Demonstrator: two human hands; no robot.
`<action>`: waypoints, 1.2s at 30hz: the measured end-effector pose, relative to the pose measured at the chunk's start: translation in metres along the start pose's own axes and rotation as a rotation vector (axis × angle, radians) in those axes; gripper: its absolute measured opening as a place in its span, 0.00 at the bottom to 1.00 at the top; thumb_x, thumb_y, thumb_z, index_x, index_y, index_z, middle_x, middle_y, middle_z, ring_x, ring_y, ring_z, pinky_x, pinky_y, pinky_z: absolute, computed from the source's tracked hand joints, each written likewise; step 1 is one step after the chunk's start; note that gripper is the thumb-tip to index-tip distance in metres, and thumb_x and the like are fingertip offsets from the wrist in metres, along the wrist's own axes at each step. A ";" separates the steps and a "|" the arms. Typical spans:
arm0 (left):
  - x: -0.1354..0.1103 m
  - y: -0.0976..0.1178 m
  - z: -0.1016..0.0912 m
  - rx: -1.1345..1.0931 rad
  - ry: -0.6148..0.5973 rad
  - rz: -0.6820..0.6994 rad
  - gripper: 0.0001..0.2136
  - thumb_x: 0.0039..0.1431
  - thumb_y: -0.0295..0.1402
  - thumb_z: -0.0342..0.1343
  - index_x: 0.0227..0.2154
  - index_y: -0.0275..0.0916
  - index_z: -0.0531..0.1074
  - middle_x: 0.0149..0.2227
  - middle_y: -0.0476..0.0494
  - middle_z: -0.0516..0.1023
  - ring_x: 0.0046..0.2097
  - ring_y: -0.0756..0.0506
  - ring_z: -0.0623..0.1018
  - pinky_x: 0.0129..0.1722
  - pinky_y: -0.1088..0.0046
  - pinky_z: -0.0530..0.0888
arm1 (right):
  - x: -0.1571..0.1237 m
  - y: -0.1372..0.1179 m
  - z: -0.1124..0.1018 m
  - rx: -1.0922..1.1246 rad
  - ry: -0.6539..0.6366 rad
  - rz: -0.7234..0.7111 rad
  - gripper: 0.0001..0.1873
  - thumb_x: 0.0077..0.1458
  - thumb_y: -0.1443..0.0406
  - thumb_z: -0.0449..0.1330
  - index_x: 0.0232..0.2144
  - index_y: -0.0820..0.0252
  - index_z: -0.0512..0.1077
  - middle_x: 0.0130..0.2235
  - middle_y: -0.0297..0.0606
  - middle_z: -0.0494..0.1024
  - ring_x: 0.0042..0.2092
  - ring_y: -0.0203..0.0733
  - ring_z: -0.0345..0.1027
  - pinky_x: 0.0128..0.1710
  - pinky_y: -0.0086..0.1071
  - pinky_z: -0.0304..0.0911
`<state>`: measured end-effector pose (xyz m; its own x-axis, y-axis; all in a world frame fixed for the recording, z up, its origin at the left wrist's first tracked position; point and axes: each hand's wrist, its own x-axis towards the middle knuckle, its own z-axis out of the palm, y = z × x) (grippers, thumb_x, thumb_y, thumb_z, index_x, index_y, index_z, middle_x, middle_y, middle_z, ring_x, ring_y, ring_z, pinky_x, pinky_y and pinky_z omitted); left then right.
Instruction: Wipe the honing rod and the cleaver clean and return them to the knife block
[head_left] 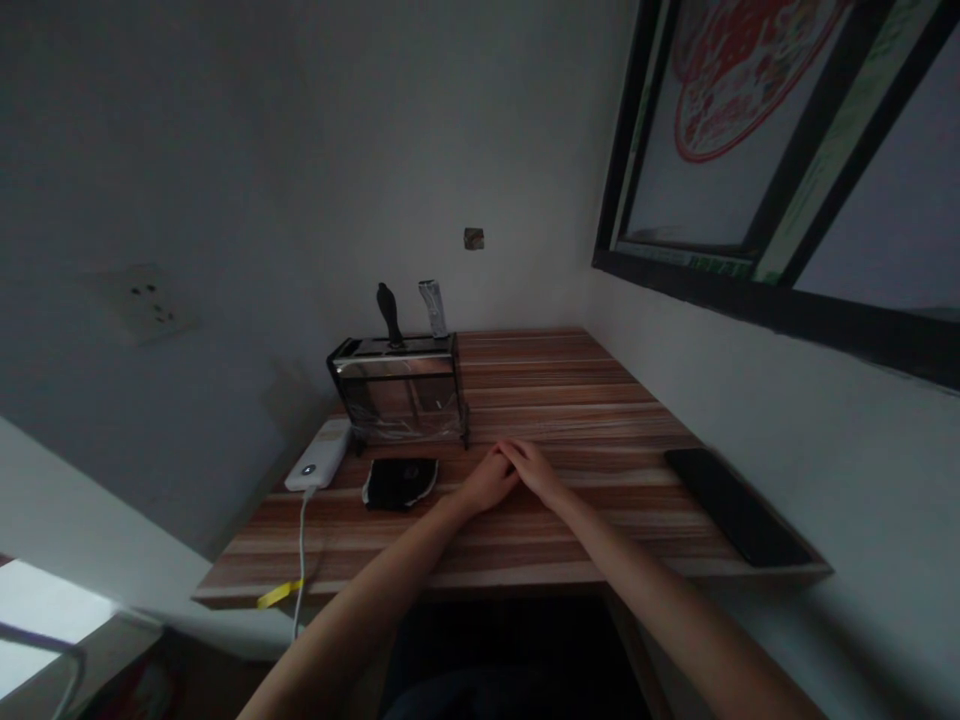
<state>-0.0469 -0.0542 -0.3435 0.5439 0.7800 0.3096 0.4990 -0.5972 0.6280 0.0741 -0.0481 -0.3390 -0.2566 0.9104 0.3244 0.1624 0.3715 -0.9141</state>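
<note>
My left hand (pixel 489 480) and my right hand (pixel 531 466) rest together on the wood-grain table (pixel 555 370), near its middle. Their fingers are stretched forward and overlap at the tips, and no object shows between them. Left of my hands lies a small black pouch (pixel 400 483) with a light edge, apart from them. Behind the pouch stands a knife block (pixel 401 395) with a dark frame and a see-through front. A black handle (pixel 388 312) and a grey patterned handle (pixel 433 307) stick up from its top.
A white power bank (pixel 321 455) with a white cable (pixel 301 545) lies at the table's left edge, near a yellow strip (pixel 280 593). A flat black device (pixel 735 505) lies along the right wall. A dark-framed window (pixel 690 265) is above it.
</note>
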 end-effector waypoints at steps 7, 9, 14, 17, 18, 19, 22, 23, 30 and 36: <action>-0.001 0.004 0.000 0.041 0.002 -0.025 0.14 0.55 0.21 0.50 0.43 0.31 0.74 0.50 0.34 0.76 0.55 0.39 0.71 0.56 0.60 0.67 | 0.000 0.002 0.000 0.004 0.017 0.011 0.20 0.54 0.51 0.52 0.28 0.58 0.77 0.34 0.42 0.81 0.41 0.49 0.73 0.49 0.42 0.62; -0.001 0.007 -0.001 0.056 -0.003 -0.029 0.14 0.55 0.21 0.50 0.43 0.31 0.74 0.49 0.34 0.76 0.54 0.39 0.71 0.56 0.61 0.67 | -0.001 0.002 0.000 0.008 0.019 0.017 0.21 0.54 0.51 0.52 0.28 0.59 0.77 0.35 0.43 0.81 0.41 0.49 0.73 0.49 0.42 0.62; -0.005 0.024 -0.010 0.092 -0.009 -0.036 0.14 0.54 0.22 0.51 0.42 0.32 0.74 0.47 0.34 0.77 0.50 0.40 0.74 0.52 0.63 0.70 | -0.004 -0.010 -0.001 0.027 -0.002 0.032 0.20 0.55 0.51 0.52 0.29 0.59 0.76 0.35 0.42 0.80 0.43 0.48 0.72 0.49 0.42 0.62; -0.012 0.037 -0.027 0.104 -0.023 -0.025 0.11 0.54 0.23 0.51 0.38 0.32 0.75 0.45 0.34 0.77 0.48 0.41 0.75 0.49 0.67 0.70 | -0.004 -0.026 -0.002 0.048 -0.061 0.022 0.18 0.56 0.53 0.53 0.30 0.58 0.76 0.36 0.39 0.80 0.43 0.47 0.72 0.49 0.40 0.62; -0.015 0.042 -0.035 0.105 -0.033 -0.019 0.10 0.54 0.23 0.51 0.36 0.33 0.75 0.43 0.36 0.78 0.46 0.42 0.76 0.47 0.69 0.71 | -0.004 -0.032 -0.003 0.057 -0.087 0.014 0.17 0.56 0.53 0.53 0.30 0.57 0.76 0.35 0.39 0.79 0.43 0.46 0.71 0.48 0.39 0.62; -0.019 0.046 -0.044 0.105 -0.042 -0.015 0.08 0.55 0.24 0.51 0.33 0.34 0.75 0.40 0.38 0.79 0.42 0.43 0.77 0.44 0.71 0.71 | -0.003 -0.038 -0.005 0.064 -0.111 0.002 0.17 0.56 0.53 0.53 0.31 0.58 0.75 0.35 0.38 0.79 0.42 0.45 0.71 0.47 0.38 0.62; -0.035 0.057 -0.080 0.106 -0.040 -0.019 0.12 0.62 0.32 0.47 0.29 0.37 0.74 0.28 0.47 0.77 0.30 0.49 0.75 0.33 0.76 0.70 | 0.001 -0.053 -0.013 0.078 -0.160 -0.039 0.17 0.56 0.52 0.55 0.32 0.58 0.74 0.35 0.38 0.78 0.40 0.43 0.70 0.44 0.36 0.63; -0.041 0.058 -0.094 0.111 -0.019 -0.025 0.13 0.63 0.34 0.46 0.29 0.37 0.73 0.27 0.47 0.76 0.30 0.49 0.74 0.32 0.77 0.69 | 0.002 -0.056 -0.017 0.080 -0.175 -0.050 0.17 0.56 0.52 0.55 0.32 0.59 0.74 0.34 0.38 0.77 0.40 0.43 0.70 0.43 0.36 0.63; -0.081 0.020 -0.189 0.254 0.464 -0.193 0.14 0.60 0.42 0.48 0.27 0.39 0.72 0.26 0.48 0.76 0.31 0.46 0.75 0.34 0.75 0.69 | 0.020 -0.056 -0.042 0.128 -0.181 -0.008 0.18 0.53 0.51 0.59 0.34 0.60 0.73 0.35 0.40 0.78 0.38 0.40 0.72 0.40 0.35 0.65; -0.108 -0.043 -0.242 0.258 0.785 -0.329 0.16 0.57 0.48 0.50 0.36 0.39 0.71 0.35 0.43 0.77 0.39 0.40 0.77 0.42 0.64 0.71 | 0.051 -0.056 -0.046 0.158 -0.179 -0.016 0.15 0.49 0.54 0.63 0.34 0.59 0.72 0.34 0.39 0.78 0.36 0.39 0.73 0.37 0.33 0.67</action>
<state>-0.2902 -0.0673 -0.2307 -0.2257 0.7661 0.6018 0.7365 -0.2702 0.6201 0.0959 -0.0138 -0.2602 -0.4250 0.8527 0.3037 0.0092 0.3395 -0.9405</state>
